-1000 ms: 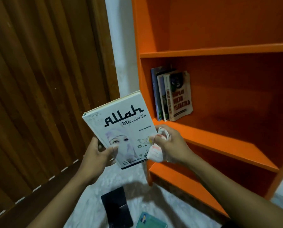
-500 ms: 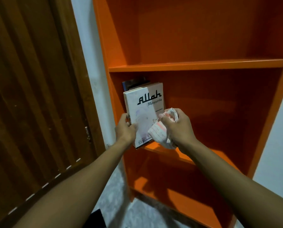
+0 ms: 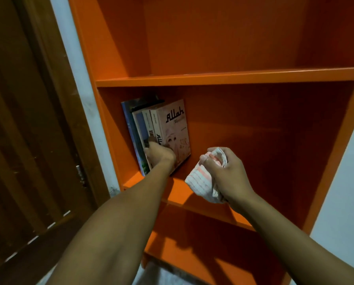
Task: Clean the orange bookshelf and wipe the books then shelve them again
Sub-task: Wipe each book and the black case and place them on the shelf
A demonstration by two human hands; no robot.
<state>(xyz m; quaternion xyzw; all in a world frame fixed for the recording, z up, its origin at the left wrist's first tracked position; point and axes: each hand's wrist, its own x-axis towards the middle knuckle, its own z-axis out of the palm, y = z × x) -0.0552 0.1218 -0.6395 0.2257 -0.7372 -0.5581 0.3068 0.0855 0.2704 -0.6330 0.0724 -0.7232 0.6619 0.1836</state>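
The white book [image 3: 175, 132] stood upright on the middle shelf [image 3: 178, 190] of the orange bookshelf [image 3: 223, 76], at the right end of a short row of books [image 3: 140, 136] packed against the left wall of that shelf. The left hand [image 3: 159, 156] was at the lower near edge of the row, fingers curled against the spines; whether it gripped the white book or merely pressed it home could not be told. The likely purpose was to seat the book flush with its neighbours so that the row would stand unsupported.

The right hand [image 3: 225, 173] was clenched round a bunched white-and-pink cloth [image 3: 200, 179], held clear of the books, to their right and just above the shelf's near edge. In my judgement it was kept there for the next wipe.

The rest of the middle shelf, to the right of the row, carried nothing visible, as did the shelf above. The boards were smooth painted orange. A brown wooden door [image 3: 28, 120] stood to the left, with a strip of white wall [image 3: 75, 79] between it and the bookshelf. Light was dim and warm.
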